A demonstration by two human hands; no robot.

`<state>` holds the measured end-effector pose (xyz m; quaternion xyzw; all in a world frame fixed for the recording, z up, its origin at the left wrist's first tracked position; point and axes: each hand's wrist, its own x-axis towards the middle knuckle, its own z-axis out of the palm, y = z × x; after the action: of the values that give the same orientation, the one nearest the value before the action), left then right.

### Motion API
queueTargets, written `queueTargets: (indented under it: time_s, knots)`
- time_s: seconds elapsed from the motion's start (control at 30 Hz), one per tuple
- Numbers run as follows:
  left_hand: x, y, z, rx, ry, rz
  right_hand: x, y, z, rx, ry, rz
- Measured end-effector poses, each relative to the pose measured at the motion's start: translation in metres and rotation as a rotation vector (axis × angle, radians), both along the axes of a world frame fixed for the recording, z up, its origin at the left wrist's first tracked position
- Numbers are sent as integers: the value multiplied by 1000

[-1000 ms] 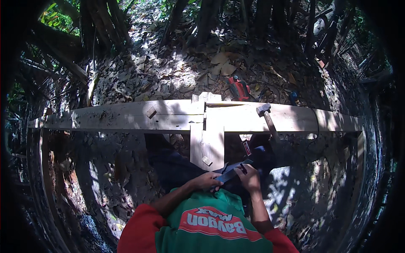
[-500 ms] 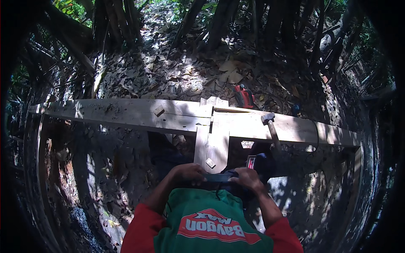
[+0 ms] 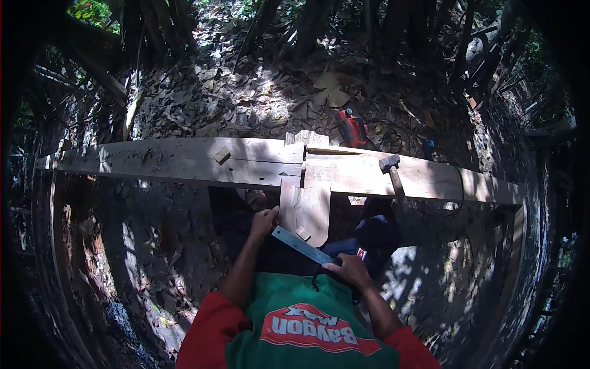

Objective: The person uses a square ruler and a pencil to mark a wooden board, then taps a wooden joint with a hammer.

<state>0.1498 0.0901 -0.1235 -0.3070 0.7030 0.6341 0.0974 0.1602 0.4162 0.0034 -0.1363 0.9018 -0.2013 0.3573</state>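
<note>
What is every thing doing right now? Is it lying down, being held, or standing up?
Left hand: gripping the edge of the short board.
Right hand: holding the flat metal ruler.
Flat metal ruler: held slanted, tip near the short board.
Short board: set upright against the long plank.
Long plank: lying level, sunlit.
Hammer: resting on the plank, untouched.
Red power tool: lying on the leaves.

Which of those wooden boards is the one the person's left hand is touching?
The short upright board under the joint; the left hand grips its left edge. The two long planks run crosswise above, untouched.
</note>
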Motion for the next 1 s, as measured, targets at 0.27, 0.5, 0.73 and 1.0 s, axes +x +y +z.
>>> queueTargets:
  time_s: [0.27,0.5,0.73,1.0]
  knots:
    - [7,22,5,-248,-82,-125,-39,-6,3,-122,3,-323]
    - [-31,89,97,114,235,-203,-87,-59,4,-584,-47,-715]
    - [-60,84,77,70,68,-438,-119,-68,-18,-614,-133,-805]
    - [-43,98,71,338,-153,-428,-175,-40,-20,-489,-102,-823]
